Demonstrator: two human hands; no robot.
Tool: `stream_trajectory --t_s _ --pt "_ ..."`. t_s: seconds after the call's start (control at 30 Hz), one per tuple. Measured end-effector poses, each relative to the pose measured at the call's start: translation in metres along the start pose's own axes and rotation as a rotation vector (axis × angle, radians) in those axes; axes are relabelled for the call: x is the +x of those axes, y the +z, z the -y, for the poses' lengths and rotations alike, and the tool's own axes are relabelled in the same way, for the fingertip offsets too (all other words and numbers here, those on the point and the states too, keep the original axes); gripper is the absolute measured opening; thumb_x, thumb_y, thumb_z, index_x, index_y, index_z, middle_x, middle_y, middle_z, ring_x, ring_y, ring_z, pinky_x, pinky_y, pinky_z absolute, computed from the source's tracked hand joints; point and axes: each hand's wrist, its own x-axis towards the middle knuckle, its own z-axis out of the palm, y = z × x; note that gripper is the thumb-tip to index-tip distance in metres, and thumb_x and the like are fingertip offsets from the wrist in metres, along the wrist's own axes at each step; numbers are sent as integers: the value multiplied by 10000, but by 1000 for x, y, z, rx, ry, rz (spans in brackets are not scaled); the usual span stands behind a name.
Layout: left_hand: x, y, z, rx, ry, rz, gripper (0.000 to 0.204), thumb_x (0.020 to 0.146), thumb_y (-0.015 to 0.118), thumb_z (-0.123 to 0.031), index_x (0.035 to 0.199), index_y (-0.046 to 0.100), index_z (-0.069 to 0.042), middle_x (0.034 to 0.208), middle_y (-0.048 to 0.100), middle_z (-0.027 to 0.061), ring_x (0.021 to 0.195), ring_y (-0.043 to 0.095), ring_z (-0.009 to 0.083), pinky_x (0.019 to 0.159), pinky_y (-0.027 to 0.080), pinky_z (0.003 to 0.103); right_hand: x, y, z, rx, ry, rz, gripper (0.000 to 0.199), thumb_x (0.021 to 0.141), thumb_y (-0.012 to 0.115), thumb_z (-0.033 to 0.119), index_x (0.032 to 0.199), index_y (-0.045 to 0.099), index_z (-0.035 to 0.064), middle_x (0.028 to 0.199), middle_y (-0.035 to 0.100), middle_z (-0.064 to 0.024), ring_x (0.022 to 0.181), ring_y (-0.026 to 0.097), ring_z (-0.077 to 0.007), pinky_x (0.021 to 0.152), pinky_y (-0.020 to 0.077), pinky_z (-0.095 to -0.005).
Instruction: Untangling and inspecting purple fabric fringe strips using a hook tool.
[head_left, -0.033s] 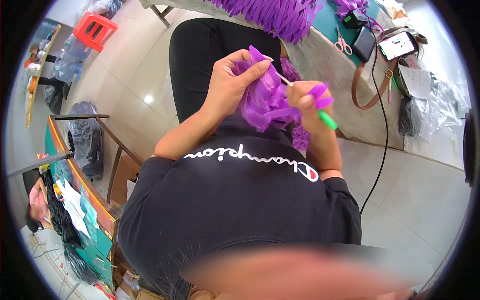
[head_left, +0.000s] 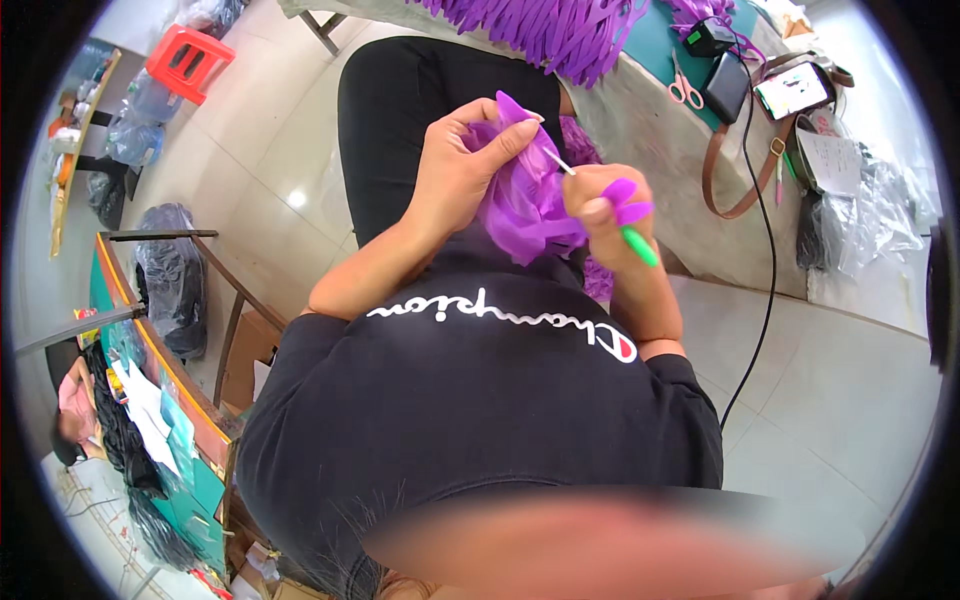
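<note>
My left hand [head_left: 458, 165] pinches a gathered bunch of sheer purple ribbon [head_left: 520, 215], its thumb pressed on the upper edge. A pointed end of the ribbon sticks up beyond the fingers. To the right, my right hand [head_left: 608, 205] is closed around a green-handled crochet hook [head_left: 640, 246]. Its thin metal shaft points up and left, with the tip against the purple bunch; the tip's shape is too small to make out. A strip of purple ribbon also loops by the right-hand fingers. More purple material [head_left: 600, 280] hangs below, partly hidden by the right hand.
A covered table [head_left: 660, 160] ahead bears a pile of purple strips [head_left: 560, 35], pink-handled scissors [head_left: 686, 92], a phone [head_left: 795, 92] and a brown-strapped bag [head_left: 730, 205]. A black cable [head_left: 770, 270] hangs down. Leftward are a red stool [head_left: 190, 62] and another person [head_left: 75, 405].
My right hand has moved slightly left with the crochet hook, closer to the purple bunch. My left hand stays nearly in place.
</note>
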Motion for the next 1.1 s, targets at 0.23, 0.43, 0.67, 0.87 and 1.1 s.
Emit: stream_trajectory --t_s 0.23,0.43,0.67,0.87,1.1 --pt "-3 4 -4 106 67 -18 112 861 665 -119 876 650 -9 732 650 14 654 576 38 615 455 188 -1 7 -4 -196 -51 7 537 964 427 393 569 367 34 511 364 -51 433 391 -183 422 285 -324" --pt "-3 4 -4 128 58 -30 112 863 662 -121 860 646 -10 720 653 21 644 584 44 614 460 194 -1 6 -6 -238 -95 60 515 957 450 374 571 379 39 515 363 -57 431 394 -210 423 290 -330" --pt "-4 4 -4 142 57 -15 103 854 675 -113 883 648 -18 753 649 18 668 587 49 629 462 194 -4 9 0 -303 -35 -17 455 946 491 305 592 406 31 522 369 -59 443 406 -206 438 310 -340" --pt "-7 3 -2 322 174 -43 125 867 659 -118 889 644 5 728 652 28 654 598 58 618 470 197 -3 2 10 -236 608 67 416 962 470 306 658 510 24 554 504 -39 458 467 -181 449 329 -335" --pt "4 -6 5 -272 -332 129 183 871 655 -121 1005 613 -4 872 653 49 756 620 91 715 517 235 1 -41 -32 961 505 -260 492 925 451 548 634 353 164 552 307 48 494 302 -69 467 237 -255"
